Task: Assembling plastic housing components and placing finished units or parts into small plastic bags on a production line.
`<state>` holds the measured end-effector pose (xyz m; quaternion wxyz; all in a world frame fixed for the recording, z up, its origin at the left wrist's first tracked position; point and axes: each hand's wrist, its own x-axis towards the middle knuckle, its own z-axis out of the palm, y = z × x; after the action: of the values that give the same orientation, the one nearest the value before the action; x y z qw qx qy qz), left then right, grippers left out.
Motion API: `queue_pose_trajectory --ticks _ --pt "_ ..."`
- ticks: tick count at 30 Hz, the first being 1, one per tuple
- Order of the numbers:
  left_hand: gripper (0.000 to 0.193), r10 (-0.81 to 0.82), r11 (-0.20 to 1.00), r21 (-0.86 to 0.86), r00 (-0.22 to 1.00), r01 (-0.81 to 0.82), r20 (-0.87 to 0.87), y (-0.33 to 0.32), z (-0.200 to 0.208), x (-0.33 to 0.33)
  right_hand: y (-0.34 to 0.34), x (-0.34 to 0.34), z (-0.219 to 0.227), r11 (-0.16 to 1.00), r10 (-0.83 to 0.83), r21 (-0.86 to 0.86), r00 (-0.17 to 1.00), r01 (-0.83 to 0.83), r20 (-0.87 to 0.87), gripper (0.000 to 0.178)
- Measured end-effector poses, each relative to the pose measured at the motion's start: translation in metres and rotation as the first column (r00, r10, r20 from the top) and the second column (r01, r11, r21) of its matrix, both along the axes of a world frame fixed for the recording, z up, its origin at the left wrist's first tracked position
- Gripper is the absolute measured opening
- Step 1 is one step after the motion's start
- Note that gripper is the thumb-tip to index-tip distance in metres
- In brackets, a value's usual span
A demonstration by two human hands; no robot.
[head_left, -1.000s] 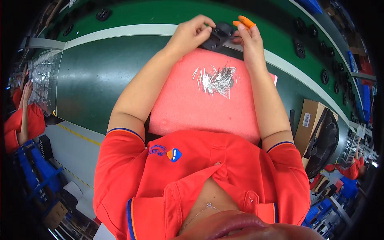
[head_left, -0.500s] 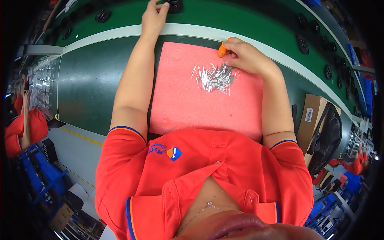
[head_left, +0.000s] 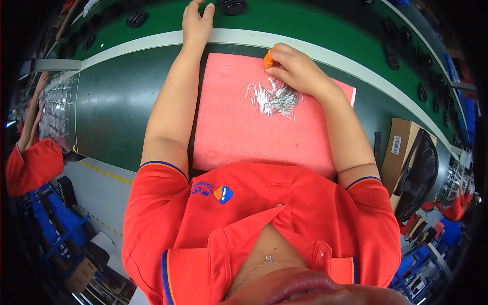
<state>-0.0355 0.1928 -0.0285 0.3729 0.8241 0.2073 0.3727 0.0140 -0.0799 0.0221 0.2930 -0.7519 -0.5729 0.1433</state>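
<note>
- Head view, left: your left hand (head_left: 198,21) is at the upper edge, over the green belt (head_left: 305,20). The thumb stands apart from the fingers, whose tips run out of sight, so I cannot tell whether they hold anything.
- A black part (head_left: 233,5) sits on the belt just right of that thumb. Half a second ago they look to be touching; now a gap shows, so the part appears free of your hand.
- Head view, right: your right hand (head_left: 292,66) shifts left along the far side of the pink foam pad (head_left: 244,137). Its fingers, with an orange finger cover (head_left: 268,59), curl toward the thumb; I cannot tell whether a pin is pinched there.
- The loose silvery pins (head_left: 264,101) lie heaped on the pad, right below those fingers, so your right hand seems well placed for them.
</note>
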Motion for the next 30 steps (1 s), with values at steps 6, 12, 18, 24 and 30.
queue_pose_trajectory --ticks 6,12,18,24,30 --pt "0.029 -0.019 0.981 -0.188 0.99 0.045 0.138 0.004 -0.01 0.008 0.005 0.0 0.0 0.997 -0.079 0.007 0.994 0.08 -0.08 0.019" --pt "0.025 0.01 0.991 0.13 0.99 -0.028 0.14 0.021 -0.02 0.008 0.012 -0.001 0.003 0.986 -0.112 0.111 0.989 0.123 -0.096 0.022" --pt "0.025 -0.029 0.99 -0.139 0.998 0.036 0.054 0.0 -0.002 0.004 0.007 0.002 -0.001 0.982 -0.183 0.019 0.967 0.189 -0.176 0.021" --pt "0.026 0.31 0.916 0.178 0.916 -0.36 0.256 0.08 -0.003 -0.007 0.011 0.017 -0.006 0.988 -0.133 -0.018 0.781 0.154 -0.61 0.035" --pt "0.061 0.64 0.761 0.283 0.748 -0.584 -0.175 0.144 0.006 -0.029 0.0 0.03 -0.024 0.944 -0.109 0.108 0.607 0.31 -0.787 0.034"
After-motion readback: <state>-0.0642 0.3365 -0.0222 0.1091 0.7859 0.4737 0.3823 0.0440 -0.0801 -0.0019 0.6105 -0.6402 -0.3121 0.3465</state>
